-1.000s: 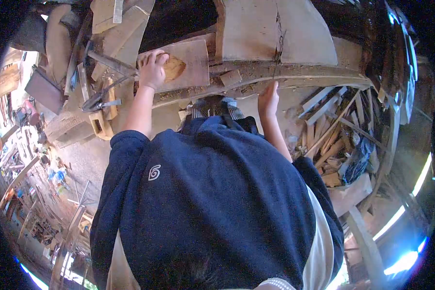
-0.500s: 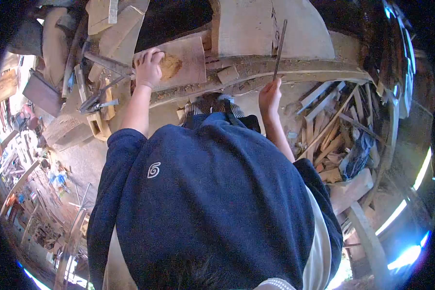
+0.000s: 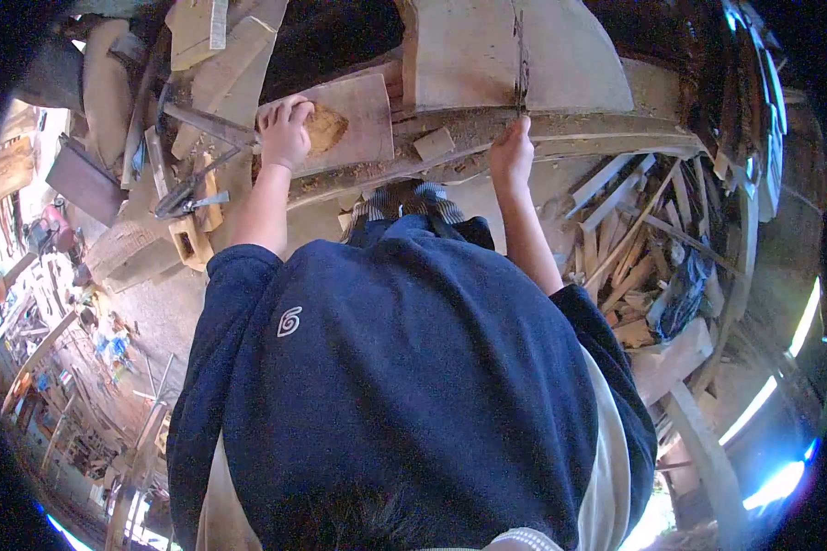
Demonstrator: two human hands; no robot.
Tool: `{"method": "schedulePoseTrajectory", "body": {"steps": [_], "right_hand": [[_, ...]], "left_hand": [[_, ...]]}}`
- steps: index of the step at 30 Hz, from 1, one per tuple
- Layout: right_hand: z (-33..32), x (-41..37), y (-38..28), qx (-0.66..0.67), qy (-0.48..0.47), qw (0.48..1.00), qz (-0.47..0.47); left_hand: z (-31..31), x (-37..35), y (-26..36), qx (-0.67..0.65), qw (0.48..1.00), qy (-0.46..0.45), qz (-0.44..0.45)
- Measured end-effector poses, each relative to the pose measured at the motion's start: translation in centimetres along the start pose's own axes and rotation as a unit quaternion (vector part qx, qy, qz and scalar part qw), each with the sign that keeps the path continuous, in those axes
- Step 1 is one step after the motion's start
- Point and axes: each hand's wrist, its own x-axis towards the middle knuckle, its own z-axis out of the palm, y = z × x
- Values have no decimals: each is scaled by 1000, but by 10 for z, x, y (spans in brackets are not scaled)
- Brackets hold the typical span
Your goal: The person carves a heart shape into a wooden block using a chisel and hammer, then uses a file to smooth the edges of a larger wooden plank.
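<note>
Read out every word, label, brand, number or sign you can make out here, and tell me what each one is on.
No words or numbers can be read.
One white, spiral-like sign stands on the dark blue shirt; I can't read it as a definite letter or number.
The board under the left hand shows no lettering.
Anything printed among the clutter at far left is too small and blurred to read.

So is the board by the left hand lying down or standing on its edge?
Lying down: the board shows its broad face, and the left hand rests on it.
</note>
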Motion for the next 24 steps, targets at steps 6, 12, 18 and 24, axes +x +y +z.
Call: {"method": "schedulePoseTrajectory", "body": {"steps": [6, 12, 18, 24], "right_hand": [[7, -2, 14, -18, -17, 999, 29], [23, -16, 43, 0, -15, 1000, 21], [22, -58, 65, 25, -33, 998, 47], [0, -58, 51, 18, 47, 999, -3]], "left_hand": [[4, -1, -1, -29, 1000, 8, -7], [-1, 0, 3, 7, 1000, 9, -1], [7, -2, -4, -24, 1000, 2, -11], [5, -2, -1, -10, 1000, -4, -10]]}}
